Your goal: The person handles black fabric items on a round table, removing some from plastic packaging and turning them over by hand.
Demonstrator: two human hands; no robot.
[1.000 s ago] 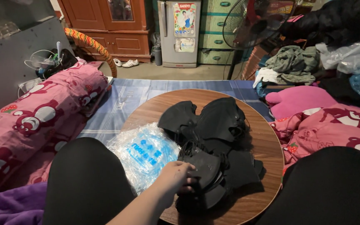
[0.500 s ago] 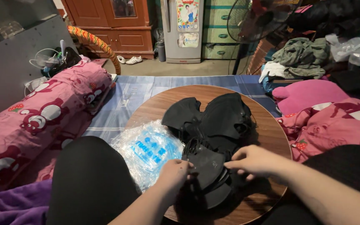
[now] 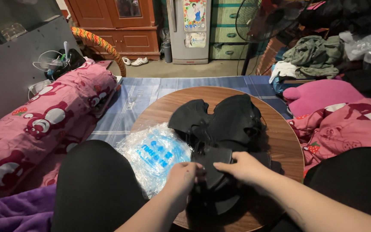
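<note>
Nearest the camera, the person's knees in black trousers point(image 3: 95, 180) are bracketing a low round wooden bench point(image 3: 286, 141), so the work is sitting right between the legs within easy reach. Both forearms are reaching in over its near edge. The left hand point(image 3: 184, 176) is pinching the near rim of a black face mask point(image 3: 213, 165) with its fingers curled shut on the fabric, and the right hand point(image 3: 244, 167) is lying over the same mask from the other side, fingers folded down on it; this two-sided grip is likely keeping the thin piece flat and separate from the rest. The mask is resting at the near end of a heap of black masks point(image 3: 224, 120) that is spreading across the middle of the bench. The masks are looking matte, soft and cupped, with thin ear loops trailing at the edges.

Just left of the hands, a crinkled clear plastic bag with blue print point(image 3: 153, 152) is lying half on the bench, touching the heap. Farther out, a blue checked mat point(image 3: 151, 92) is covering the floor, a pink patterned bolster point(image 3: 44, 120) is lying to the left, and a wooden cabinet point(image 3: 125, 25) and grey fridge point(image 3: 190, 30) are standing at the back.
</note>
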